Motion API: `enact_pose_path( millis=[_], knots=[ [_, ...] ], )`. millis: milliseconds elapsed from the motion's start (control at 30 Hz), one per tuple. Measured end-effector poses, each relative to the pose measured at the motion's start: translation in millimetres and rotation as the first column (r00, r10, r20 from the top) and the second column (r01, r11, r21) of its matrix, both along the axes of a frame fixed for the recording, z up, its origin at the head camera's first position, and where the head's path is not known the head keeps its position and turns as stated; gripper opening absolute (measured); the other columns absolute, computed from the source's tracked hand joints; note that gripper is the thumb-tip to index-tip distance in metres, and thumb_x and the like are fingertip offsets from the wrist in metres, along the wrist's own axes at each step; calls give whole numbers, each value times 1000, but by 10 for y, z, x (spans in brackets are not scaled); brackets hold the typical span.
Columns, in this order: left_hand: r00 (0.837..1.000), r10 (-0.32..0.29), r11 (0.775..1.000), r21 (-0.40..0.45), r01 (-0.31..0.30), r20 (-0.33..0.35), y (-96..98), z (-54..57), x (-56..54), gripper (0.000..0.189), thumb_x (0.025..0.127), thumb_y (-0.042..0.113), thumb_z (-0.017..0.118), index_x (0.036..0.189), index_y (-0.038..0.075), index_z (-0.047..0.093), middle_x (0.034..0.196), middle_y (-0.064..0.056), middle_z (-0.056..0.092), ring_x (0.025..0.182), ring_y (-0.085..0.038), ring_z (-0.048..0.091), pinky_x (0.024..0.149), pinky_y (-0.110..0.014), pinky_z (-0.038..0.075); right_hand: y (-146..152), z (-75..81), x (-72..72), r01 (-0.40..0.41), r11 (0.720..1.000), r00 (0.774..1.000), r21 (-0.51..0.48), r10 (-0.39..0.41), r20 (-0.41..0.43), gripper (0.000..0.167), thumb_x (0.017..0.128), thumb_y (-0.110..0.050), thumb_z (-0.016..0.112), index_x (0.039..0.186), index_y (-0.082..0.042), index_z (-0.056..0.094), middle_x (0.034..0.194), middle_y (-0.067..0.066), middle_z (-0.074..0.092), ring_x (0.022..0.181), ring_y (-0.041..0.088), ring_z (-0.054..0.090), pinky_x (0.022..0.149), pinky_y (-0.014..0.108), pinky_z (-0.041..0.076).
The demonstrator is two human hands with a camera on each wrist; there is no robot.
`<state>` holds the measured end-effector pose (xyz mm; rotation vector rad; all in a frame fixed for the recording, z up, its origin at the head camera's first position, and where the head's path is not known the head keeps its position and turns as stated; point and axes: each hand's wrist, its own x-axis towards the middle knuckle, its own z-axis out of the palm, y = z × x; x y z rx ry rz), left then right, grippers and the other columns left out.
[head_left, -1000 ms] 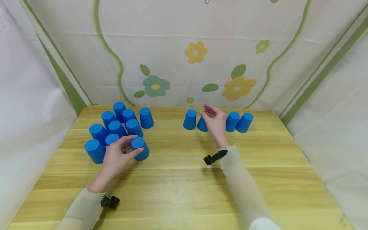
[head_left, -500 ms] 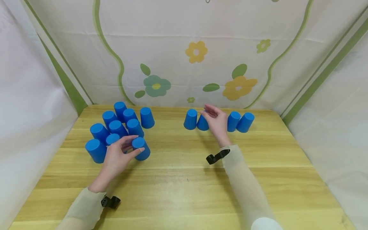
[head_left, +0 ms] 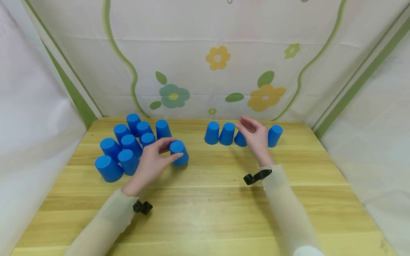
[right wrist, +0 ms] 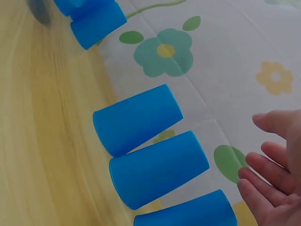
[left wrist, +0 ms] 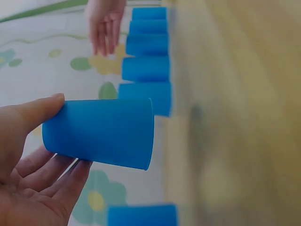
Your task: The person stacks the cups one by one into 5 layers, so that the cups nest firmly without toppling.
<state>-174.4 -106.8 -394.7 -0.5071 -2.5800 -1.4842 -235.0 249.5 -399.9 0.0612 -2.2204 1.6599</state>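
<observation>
An upside-down blue plastic cup (head_left: 178, 153) is gripped by my left hand (head_left: 153, 161), thumb on the near side and fingers on the far side. In the left wrist view, that cup (left wrist: 101, 132) appears raised off the table. My right hand (head_left: 254, 138) hovers over a row of inverted blue cups, including a left-end cup (head_left: 212, 133) and a right-end cup (head_left: 274, 136). It hides part of the row in the head view. The right wrist view shows the right hand (right wrist: 273, 174) with loosely bent fingers holding nothing, apart from the nearest cups (right wrist: 160, 169).
Several more inverted blue cups stand grouped at the left of the wooden table (head_left: 205, 213), among them a front cup (head_left: 108, 169) and a back-right cup (head_left: 163, 128). A white flowered curtain (head_left: 198, 35) hangs behind the table's far edge.
My left hand has carried its cup rightward and slightly away from me, out of the left group. My right hand has shifted right along the row, uncovering the second cup.
</observation>
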Motion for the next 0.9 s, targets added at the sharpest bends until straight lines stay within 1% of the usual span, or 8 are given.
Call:
enact_pose_path(
  millis=[167,300,400,500,633,700,833,900],
  knots=[
    [995,-50,998,18,52,-87,283,194,-241,52,89,30,82,133,9,64,124,-4,68,112,-21,66,95,-43,55,70,-50,55,-19,999,1000,26,18,26,44,92,-26,79,131,-7,69,127,12,68,119,28,64,95,27,53],
    [990,-81,996,36,86,-118,487,349,-395,51,89,28,82,133,9,65,124,-3,68,111,-18,66,95,-38,55,108,-84,106,-42,998,999,35,41,28,42,93,-20,78,131,-6,69,127,16,68,120,35,62,95,27,54],
    [984,-105,992,49,113,-146,619,453,-507,50,89,26,82,133,8,65,124,-4,69,110,-17,66,95,-36,55,131,-121,150,-57,997,998,52,55,39,44,93,-24,78,132,-6,68,128,15,67,120,34,63,95,28,54],
    [980,-114,991,51,124,-161,722,548,-628,50,89,26,83,132,8,66,124,-5,69,110,-16,67,95,-34,55,144,-166,194,-75,995,995,68,71,66,48,92,-31,79,133,-8,68,129,12,67,120,29,63,95,29,54],
    [984,-116,990,67,126,-138,834,654,-799,52,89,27,82,135,8,64,127,-5,67,112,-18,66,96,-34,54,143,-241,265,-111,991,988,71,102,120,54,90,-39,80,134,-11,67,132,11,66,123,29,61,97,31,53],
    [987,-116,989,77,125,-115,884,679,-886,53,90,28,81,136,9,63,128,-5,67,113,-17,66,97,-35,54,144,-286,297,-126,989,983,73,114,146,55,90,-39,79,135,-9,67,134,13,65,124,31,60,98,32,52],
    [992,-110,990,83,115,-66,982,685,-1033,54,90,31,80,137,11,63,128,-4,66,113,-15,65,96,-31,54,158,-368,357,-149,985,974,90,131,184,50,94,-29,77,136,-4,65,135,14,64,126,32,59,100,34,51],
    [993,-112,990,84,116,-42,1036,678,-1092,55,91,32,80,138,10,62,129,-4,66,112,-15,65,95,-29,54,171,-390,386,-149,984,972,99,128,200,48,95,-26,77,135,-3,64,134,12,64,125,31,59,100,37,51]
  ],
)
